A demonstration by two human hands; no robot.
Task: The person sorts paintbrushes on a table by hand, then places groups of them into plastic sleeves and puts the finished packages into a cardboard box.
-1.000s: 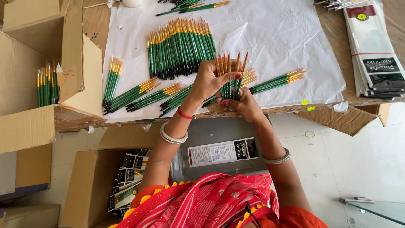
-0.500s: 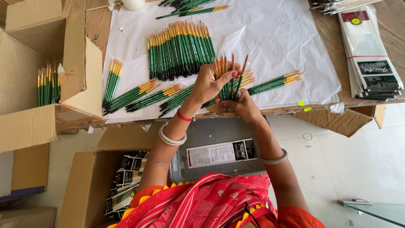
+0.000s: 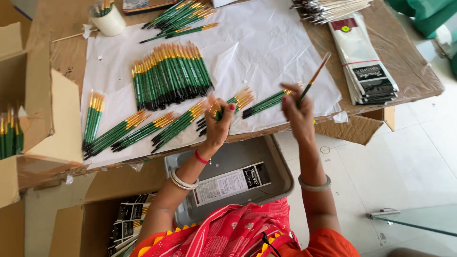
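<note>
My left hand [image 3: 218, 124] is closed around a small bunch of green-handled paintbrushes [image 3: 218, 114] at the front edge of the white paper [image 3: 266, 52]. Off to the right, my right hand [image 3: 298, 110] pinches a single paintbrush [image 3: 314, 77] and holds it tilted up, its tip toward the back right. A large fanned pile of green brushes [image 3: 169, 76] lies on the paper behind my left hand. Smaller groups of brushes [image 3: 143, 131] lie in front left of it, and a few more [image 3: 266, 102] sit between my hands.
A white cup [image 3: 110, 21] with brushes stands at the back left. Flat packaged sleeves [image 3: 364, 66] are stacked at right on the brown table [image 3: 414, 71]. A cardboard box [image 3: 52, 123] with brushes is at left. A grey tray [image 3: 238, 157] with a printed card sits below the table edge.
My hands were together on one bunch; my right hand has pulled one brush out and moved right, while my left hand keeps the bunch. The view has shifted.
</note>
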